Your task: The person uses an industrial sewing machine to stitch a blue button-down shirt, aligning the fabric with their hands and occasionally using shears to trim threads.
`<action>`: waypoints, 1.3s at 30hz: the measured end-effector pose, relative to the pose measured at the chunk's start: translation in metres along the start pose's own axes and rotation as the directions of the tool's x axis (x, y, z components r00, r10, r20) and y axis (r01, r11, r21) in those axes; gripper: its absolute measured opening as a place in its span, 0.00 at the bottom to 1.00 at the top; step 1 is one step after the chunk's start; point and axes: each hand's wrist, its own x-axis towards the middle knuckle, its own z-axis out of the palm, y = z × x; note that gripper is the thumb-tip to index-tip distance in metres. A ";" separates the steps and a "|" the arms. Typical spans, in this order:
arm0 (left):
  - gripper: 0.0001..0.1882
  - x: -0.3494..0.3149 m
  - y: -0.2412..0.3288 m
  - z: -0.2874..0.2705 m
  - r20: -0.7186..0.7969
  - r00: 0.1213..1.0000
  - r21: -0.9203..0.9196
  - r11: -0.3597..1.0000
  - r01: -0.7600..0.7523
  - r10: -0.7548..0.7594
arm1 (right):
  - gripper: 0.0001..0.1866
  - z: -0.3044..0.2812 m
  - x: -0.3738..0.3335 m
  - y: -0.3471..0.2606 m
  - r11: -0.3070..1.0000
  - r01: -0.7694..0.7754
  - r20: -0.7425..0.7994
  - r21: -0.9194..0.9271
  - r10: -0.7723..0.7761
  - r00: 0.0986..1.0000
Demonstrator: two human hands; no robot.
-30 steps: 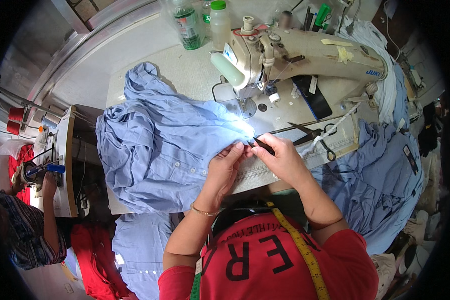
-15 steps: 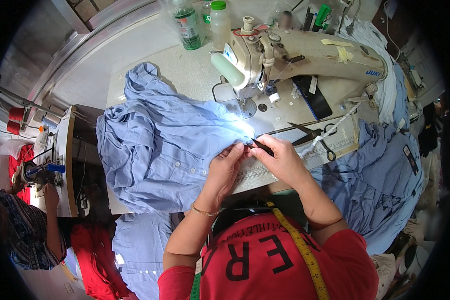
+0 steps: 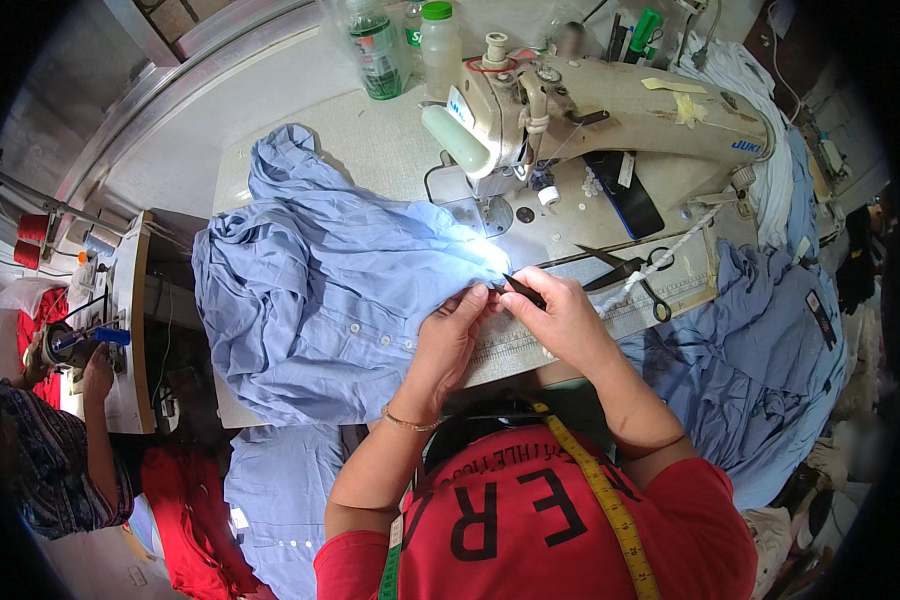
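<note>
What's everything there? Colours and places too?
Shirt: one, light blue, on table
Sewing machine: one, cream, on table
Bottles: three, green and whitish, table's back
Scissors: one, dark, table's right
Flat slab: one, black, under machine
Loose buttons: several, white, beside slab
Spools: two, red, far left
Clothes heap: one, blue, right
Tape measure: one, yellow, on red top
Co-worker: one, dark top, far left
Pointed tool: one, black, in right grip
Left grip: one, bare, on shirt
Right grip: one, bare, on tool

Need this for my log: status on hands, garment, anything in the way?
Left hand pinching blue shirt; right hand holding black tool at its edge. Shirt bunched on worktable. Black scissors close by right hand.
</note>
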 end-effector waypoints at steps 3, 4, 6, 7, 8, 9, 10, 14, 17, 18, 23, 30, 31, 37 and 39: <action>0.10 0.000 0.000 0.000 0.000 1.000 -0.004 1.000 0.001 -0.001 | 0.10 0.000 0.000 -0.001 1.000 -0.007 -0.009 -0.001 0.007 1.000; 0.10 0.000 0.000 0.000 -0.002 1.000 -0.002 1.000 -0.001 0.001 | 0.10 0.001 0.000 -0.001 1.000 -0.011 -0.010 0.002 0.011 1.000; 0.10 0.000 0.000 0.001 -0.007 1.000 0.000 1.000 -0.005 0.005 | 0.10 0.001 0.000 -0.001 1.000 -0.017 -0.007 0.010 0.017 1.000; 0.10 0.000 0.000 0.001 -0.004 1.000 0.001 1.000 -0.006 0.006 | 0.10 0.001 0.000 -0.001 1.000 -0.020 -0.005 0.014 0.020 1.000; 0.10 0.000 0.000 0.000 -0.001 1.000 0.001 1.000 -0.007 0.007 | 0.10 0.001 0.001 -0.001 1.000 -0.016 -0.003 0.013 0.016 1.000; 0.10 0.000 0.000 0.000 0.002 1.000 0.001 1.000 -0.008 0.008 | 0.10 0.001 0.001 0.000 1.000 -0.011 0.000 0.013 0.011 1.000; 0.10 0.000 0.000 0.000 -0.002 1.000 0.002 1.000 -0.008 0.008 | 0.10 0.000 0.001 0.001 1.000 -0.007 0.001 0.012 0.007 1.000; 0.10 0.000 0.000 0.001 -0.016 1.000 0.008 1.000 -0.004 0.004 | 0.10 0.001 0.001 0.000 0.999 -0.022 0.005 0.024 0.022 1.000; 0.10 0.000 0.000 0.001 -0.024 1.000 0.011 1.000 0.002 -0.002 | 0.10 0.001 0.000 0.001 0.999 -0.024 0.008 0.025 0.024 1.000; 0.10 0.000 0.000 0.000 -0.026 1.000 0.011 1.000 0.004 -0.004 | 0.10 0.000 0.000 0.001 1.000 -0.021 0.007 0.022 0.020 1.000; 0.10 0.000 -0.001 0.000 -0.014 1.000 0.012 1.000 -0.010 0.011 | 0.10 0.001 0.000 0.001 1.000 -0.024 0.004 0.019 0.024 1.000; 0.10 0.000 -0.002 0.001 -0.007 1.000 0.019 1.000 -0.022 0.023 | 0.11 0.004 -0.002 0.004 1.000 -0.018 -0.010 -0.022 0.017 1.000; 0.09 0.000 -0.002 0.000 -0.001 1.000 0.016 1.000 -0.027 0.027 | 0.11 0.006 -0.002 0.006 0.999 0.000 -0.022 -0.050 -0.001 1.000; 0.09 0.002 -0.003 -0.001 0.005 0.999 0.002 0.999 -0.043 0.043 | 0.10 0.012 -0.004 0.014 0.963 0.184 -0.092 -0.194 -0.205 0.974; 0.09 0.001 -0.002 0.002 0.000 0.999 0.006 0.999 -0.047 0.047 | 0.09 0.012 -0.004 0.014 0.950 0.201 -0.100 -0.238 -0.230 0.968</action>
